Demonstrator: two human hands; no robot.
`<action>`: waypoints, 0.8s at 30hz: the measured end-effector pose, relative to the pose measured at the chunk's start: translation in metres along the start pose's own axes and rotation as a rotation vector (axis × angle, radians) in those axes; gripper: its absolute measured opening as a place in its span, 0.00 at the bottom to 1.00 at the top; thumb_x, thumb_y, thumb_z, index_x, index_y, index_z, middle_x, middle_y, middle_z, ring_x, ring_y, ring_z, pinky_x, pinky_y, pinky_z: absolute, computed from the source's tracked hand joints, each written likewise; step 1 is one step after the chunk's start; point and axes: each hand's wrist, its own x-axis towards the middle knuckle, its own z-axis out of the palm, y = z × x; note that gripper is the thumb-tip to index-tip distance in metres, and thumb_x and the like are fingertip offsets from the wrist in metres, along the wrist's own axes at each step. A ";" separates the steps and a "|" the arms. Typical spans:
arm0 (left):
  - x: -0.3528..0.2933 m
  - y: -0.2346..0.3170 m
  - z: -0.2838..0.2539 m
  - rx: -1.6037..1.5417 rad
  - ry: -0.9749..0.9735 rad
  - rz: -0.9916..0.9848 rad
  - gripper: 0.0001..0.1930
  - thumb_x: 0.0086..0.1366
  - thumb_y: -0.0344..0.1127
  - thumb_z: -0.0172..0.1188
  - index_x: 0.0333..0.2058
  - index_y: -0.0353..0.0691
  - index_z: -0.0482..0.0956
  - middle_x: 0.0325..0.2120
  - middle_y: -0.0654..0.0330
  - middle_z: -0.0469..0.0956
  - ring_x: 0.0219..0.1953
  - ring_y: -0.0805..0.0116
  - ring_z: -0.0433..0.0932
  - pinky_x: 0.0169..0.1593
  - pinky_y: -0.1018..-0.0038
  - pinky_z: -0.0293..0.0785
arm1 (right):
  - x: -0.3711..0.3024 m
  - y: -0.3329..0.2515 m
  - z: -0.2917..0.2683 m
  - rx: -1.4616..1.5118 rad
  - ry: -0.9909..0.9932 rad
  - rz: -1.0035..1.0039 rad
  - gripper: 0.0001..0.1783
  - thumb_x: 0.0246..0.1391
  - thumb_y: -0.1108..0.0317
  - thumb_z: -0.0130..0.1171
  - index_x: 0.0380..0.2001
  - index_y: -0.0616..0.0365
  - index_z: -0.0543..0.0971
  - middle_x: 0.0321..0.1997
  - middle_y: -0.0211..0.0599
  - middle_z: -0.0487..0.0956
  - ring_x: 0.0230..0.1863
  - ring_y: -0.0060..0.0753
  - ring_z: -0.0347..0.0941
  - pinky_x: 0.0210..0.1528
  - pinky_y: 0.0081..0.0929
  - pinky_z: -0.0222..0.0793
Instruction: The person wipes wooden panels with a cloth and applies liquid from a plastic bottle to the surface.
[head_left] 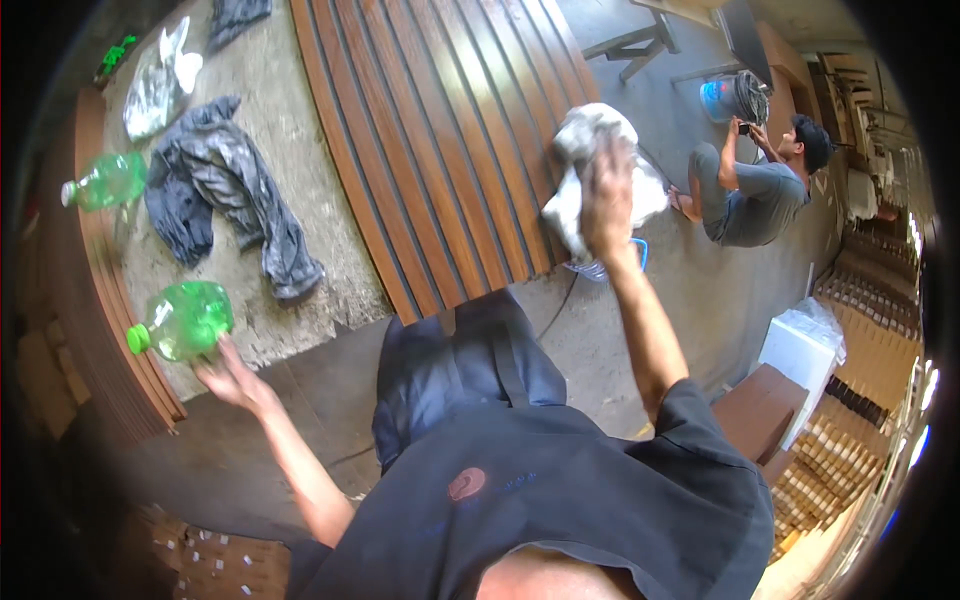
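A dark brown slatted wooden panel [440,140] lies in front of me on a worn, stained work surface. At its right edge my right hand [608,195] grips a bunched white cloth [590,135]; the fingers are blurred. On the left, my left hand [238,378] has its fingers stretched out beside a green plastic bottle [190,318] with a green cap. The fingertips overlap the bottle's lower edge, and whether they touch it I cannot tell. Farther off is a second green bottle [110,182]. Between the bottles and the panel lies a crumpled dark grey cloth [225,185].
A clear plastic bag [160,85] and another dark cloth [238,20] lie at the far left. Stacked brown boards [120,290] edge the left side. At right a person [755,190] squats near a blue bucket [722,100]. A white box [800,355] stands lower right.
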 end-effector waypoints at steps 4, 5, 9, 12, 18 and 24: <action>-0.098 0.049 -0.025 0.096 -0.245 -0.123 0.18 0.67 0.28 0.61 0.55 0.30 0.75 0.50 0.48 0.80 0.54 0.61 0.78 0.55 0.68 0.77 | -0.088 -0.081 -0.003 0.255 -0.209 -0.207 0.34 0.55 0.69 0.58 0.66 0.60 0.69 0.74 0.52 0.63 0.77 0.57 0.53 0.74 0.53 0.52; -0.111 0.085 0.008 0.095 -0.409 0.028 0.17 0.65 0.27 0.59 0.52 0.29 0.76 0.50 0.47 0.80 0.56 0.56 0.78 0.60 0.61 0.73 | -0.073 -0.073 -0.004 0.211 -0.232 -0.227 0.33 0.56 0.67 0.59 0.66 0.58 0.69 0.74 0.51 0.63 0.77 0.56 0.53 0.74 0.54 0.50; -0.080 0.133 0.179 0.222 -0.695 0.479 0.31 0.65 0.32 0.62 0.65 0.31 0.65 0.67 0.42 0.64 0.72 0.43 0.56 0.73 0.54 0.52 | 0.070 -0.018 0.020 0.115 -0.175 -0.225 0.30 0.61 0.62 0.56 0.65 0.60 0.70 0.72 0.55 0.65 0.75 0.58 0.55 0.75 0.51 0.48; -0.037 0.137 0.314 0.283 -0.674 0.654 0.35 0.69 0.38 0.59 0.70 0.34 0.57 0.72 0.39 0.50 0.76 0.42 0.43 0.75 0.52 0.44 | 0.203 -0.002 0.077 0.120 0.017 -0.222 0.27 0.67 0.61 0.48 0.64 0.65 0.70 0.70 0.58 0.66 0.74 0.58 0.57 0.75 0.46 0.51; 0.033 0.129 0.372 0.632 -0.566 0.757 0.36 0.72 0.46 0.52 0.71 0.32 0.54 0.73 0.37 0.46 0.74 0.34 0.44 0.74 0.43 0.41 | 0.117 -0.047 0.054 0.318 -0.417 -0.554 0.37 0.65 0.51 0.53 0.70 0.62 0.62 0.74 0.60 0.59 0.77 0.59 0.50 0.75 0.60 0.46; 0.030 0.151 0.375 0.621 -0.659 0.703 0.36 0.74 0.46 0.47 0.74 0.39 0.47 0.75 0.43 0.41 0.76 0.38 0.42 0.73 0.42 0.40 | 0.394 -0.030 0.154 0.332 -0.061 -0.555 0.35 0.67 0.49 0.51 0.67 0.65 0.65 0.72 0.62 0.61 0.74 0.61 0.55 0.74 0.54 0.51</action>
